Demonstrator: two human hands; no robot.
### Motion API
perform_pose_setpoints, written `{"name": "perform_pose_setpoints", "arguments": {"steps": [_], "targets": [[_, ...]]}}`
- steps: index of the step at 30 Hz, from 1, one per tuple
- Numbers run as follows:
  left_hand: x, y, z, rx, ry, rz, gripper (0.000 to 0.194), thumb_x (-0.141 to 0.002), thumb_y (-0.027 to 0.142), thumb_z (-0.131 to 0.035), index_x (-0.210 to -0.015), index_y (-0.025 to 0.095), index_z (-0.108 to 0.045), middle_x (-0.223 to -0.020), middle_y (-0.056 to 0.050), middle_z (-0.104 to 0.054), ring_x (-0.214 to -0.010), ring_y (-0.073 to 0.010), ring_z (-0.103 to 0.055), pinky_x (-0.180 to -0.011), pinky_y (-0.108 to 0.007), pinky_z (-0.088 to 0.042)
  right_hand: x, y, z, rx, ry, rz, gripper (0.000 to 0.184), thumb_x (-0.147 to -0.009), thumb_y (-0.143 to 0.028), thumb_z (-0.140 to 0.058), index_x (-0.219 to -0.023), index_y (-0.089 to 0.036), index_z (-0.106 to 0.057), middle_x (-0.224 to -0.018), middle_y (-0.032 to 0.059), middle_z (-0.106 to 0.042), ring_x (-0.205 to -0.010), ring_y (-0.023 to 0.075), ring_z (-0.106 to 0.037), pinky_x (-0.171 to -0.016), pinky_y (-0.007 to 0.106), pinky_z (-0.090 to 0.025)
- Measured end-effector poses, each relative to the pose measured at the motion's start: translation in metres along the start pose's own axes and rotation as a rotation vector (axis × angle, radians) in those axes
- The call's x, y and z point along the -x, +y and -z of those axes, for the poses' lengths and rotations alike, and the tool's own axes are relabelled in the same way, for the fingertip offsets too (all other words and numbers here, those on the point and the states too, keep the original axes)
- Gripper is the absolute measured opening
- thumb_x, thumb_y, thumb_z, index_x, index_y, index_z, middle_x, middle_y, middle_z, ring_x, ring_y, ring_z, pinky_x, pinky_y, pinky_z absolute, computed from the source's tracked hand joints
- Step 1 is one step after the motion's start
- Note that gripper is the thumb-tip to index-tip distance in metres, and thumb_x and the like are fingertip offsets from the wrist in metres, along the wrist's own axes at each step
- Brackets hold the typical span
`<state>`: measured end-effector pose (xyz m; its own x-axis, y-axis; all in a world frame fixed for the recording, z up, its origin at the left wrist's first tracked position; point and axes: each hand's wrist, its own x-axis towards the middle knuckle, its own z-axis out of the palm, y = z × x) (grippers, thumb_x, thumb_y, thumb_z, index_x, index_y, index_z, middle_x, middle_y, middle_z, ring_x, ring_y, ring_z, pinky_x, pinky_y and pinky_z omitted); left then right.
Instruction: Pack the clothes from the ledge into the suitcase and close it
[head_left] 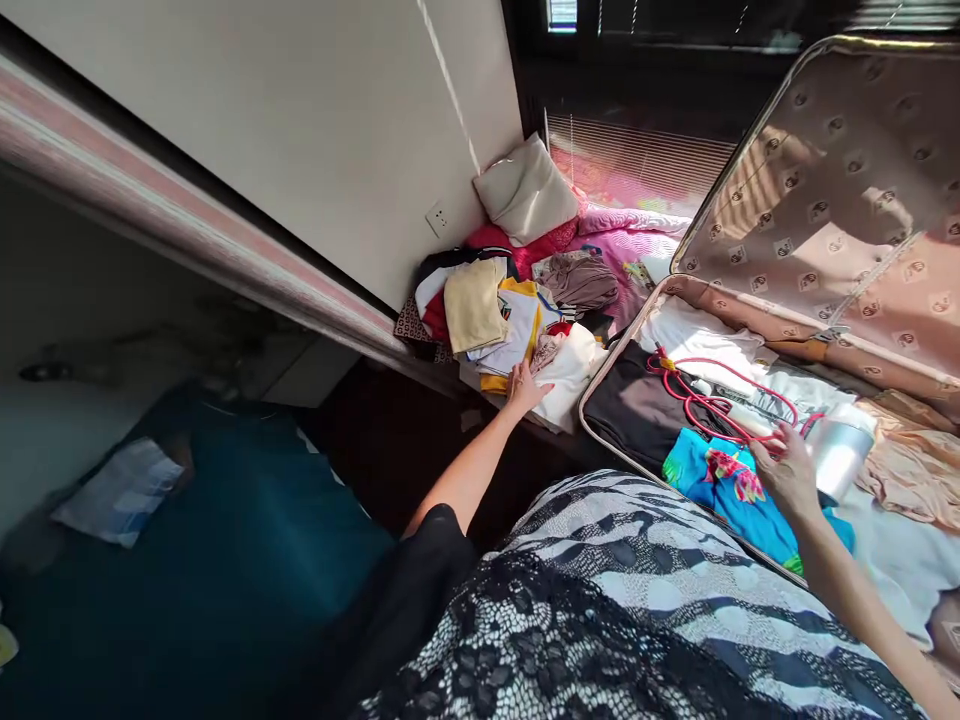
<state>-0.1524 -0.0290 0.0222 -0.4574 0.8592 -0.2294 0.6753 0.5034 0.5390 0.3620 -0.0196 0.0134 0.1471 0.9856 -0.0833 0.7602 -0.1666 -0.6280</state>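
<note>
My left hand (527, 390) reaches to the near edge of a pile of clothes, fingers apart, touching a white garment (574, 375) and a white-and-yellow shirt (517, 340). A folded beige cloth (474, 305) lies on the same pile. Over the open suitcase (587, 402) hovers my right hand (787, 468), its fingers apart and slightly bent. It is close to a red cord (686, 395), a white device (754, 420) and a silver cylinder (847, 450). Below it lies a bright blue flowered cloth (712, 480). Whether those fingertips touch the cord cannot be made out.
The suitcase lid (832, 190) stands raised at the right. Black cloth (630, 395) and peach fabric (911, 455) lie inside the case. A pale cushion (529, 190) leans by the wall. At the left is a dark teal bed cover (247, 540).
</note>
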Motion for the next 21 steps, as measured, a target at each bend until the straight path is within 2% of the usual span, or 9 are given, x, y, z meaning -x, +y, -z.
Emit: {"name": "perform_pose_setpoints", "arguments": {"steps": [2,3,5,8,11,15,18,21], "targets": [[0.001,0.0,-0.009,-0.049,-0.031,-0.014,0.099,-0.076,0.03,-0.104,-0.16,0.015,-0.053,-0.161,-0.027,-0.055,-0.151,-0.0444,-0.056,-0.126,-0.055,-0.046,0.0,-0.044,-0.021,-0.008,-0.041,0.032,0.08,-0.084,-0.064,-0.06,-0.15,-0.018,-0.061,-0.136,0.0257,-0.072,-0.11,0.0412,-0.077,-0.095,0.06,-0.064],[0.003,0.002,-0.014,-0.064,-0.007,-0.057,0.099,-0.077,0.031,-0.104,-0.161,0.017,-0.053,-0.166,-0.027,-0.051,-0.153,-0.045,-0.053,-0.127,-0.056,-0.044,-0.001,-0.065,-0.032,-0.007,-0.065,0.083,0.076,-0.084,-0.059,-0.06,-0.148,-0.018,-0.063,-0.137,0.0242,-0.073,-0.11,0.0391,-0.077,-0.097,0.059,-0.065],[0.009,0.005,-0.024,-0.081,0.065,-0.167,0.088,-0.08,0.032,-0.102,-0.156,0.021,-0.059,-0.167,-0.023,-0.05,-0.152,-0.0436,-0.052,-0.128,-0.056,-0.042,-0.005,-0.102,-0.052,0.018,-0.104,0.247,0.066,-0.087,-0.051,-0.061,-0.144,-0.018,-0.067,-0.137,0.0232,-0.072,-0.114,0.0384,-0.075,-0.102,0.06,-0.063],[0.022,0.004,-0.031,-0.09,0.083,-0.264,0.073,-0.083,0.031,-0.101,-0.146,0.023,-0.066,-0.151,-0.02,-0.063,-0.141,-0.0411,-0.059,-0.122,-0.055,-0.046,-0.02,-0.149,-0.079,0.12,-0.181,0.531,0.055,-0.092,-0.04,-0.06,-0.143,-0.02,-0.071,-0.144,0.0234,-0.068,-0.133,0.0409,-0.067,-0.114,0.064,-0.057],[0.031,-0.004,-0.032,-0.099,0.081,-0.201,0.074,-0.079,0.035,-0.104,-0.141,0.02,-0.067,-0.143,-0.021,-0.065,-0.136,-0.0431,-0.061,-0.116,-0.057,-0.049,-0.044,-0.196,-0.103,0.249,-0.288,0.744,0.057,-0.097,-0.03,-0.057,-0.152,-0.02,-0.068,-0.153,0.0233,-0.063,-0.139,0.041,-0.062,-0.118,0.064,-0.054],[0.033,-0.013,-0.031,-0.09,0.082,-0.123,0.066,-0.076,0.033,-0.106,-0.129,0.017,-0.069,-0.136,-0.021,-0.069,-0.129,-0.0428,-0.064,-0.112,-0.057,-0.051,-0.072,-0.259,-0.139,0.49,-0.45,0.928,0.07,-0.096,-0.019,-0.057,-0.165,-0.017,-0.058,-0.167,0.026,-0.052,-0.138,0.0428,-0.059,-0.113,0.061,-0.055],[0.033,-0.014,-0.034,-0.026,0.035,-0.22,0.043,-0.079,0.018,-0.1,-0.11,0.018,-0.07,-0.119,-0.016,-0.074,-0.119,-0.0364,-0.069,-0.107,-0.05,-0.055,-0.081,-0.291,-0.165,0.637,-0.532,1.031,0.08,-0.093,-0.014,-0.058,-0.172,-0.021,-0.051,-0.177,0.0249,-0.042,-0.14,0.0433,-0.055,-0.112,0.062,-0.051],[0.034,-0.009,-0.039,0.104,0.008,-0.317,0.028,-0.083,0.006,-0.088,-0.091,0.022,-0.066,-0.103,-0.009,-0.074,-0.104,-0.0274,-0.072,-0.096,-0.039,-0.058,-0.088,-0.302,-0.18,0.704,-0.582,1.106,0.073,-0.093,-0.013,-0.058,-0.165,-0.021,-0.059,-0.178,0.0224,-0.042,-0.147,0.0427,-0.047,-0.116,0.064,-0.045]]}}
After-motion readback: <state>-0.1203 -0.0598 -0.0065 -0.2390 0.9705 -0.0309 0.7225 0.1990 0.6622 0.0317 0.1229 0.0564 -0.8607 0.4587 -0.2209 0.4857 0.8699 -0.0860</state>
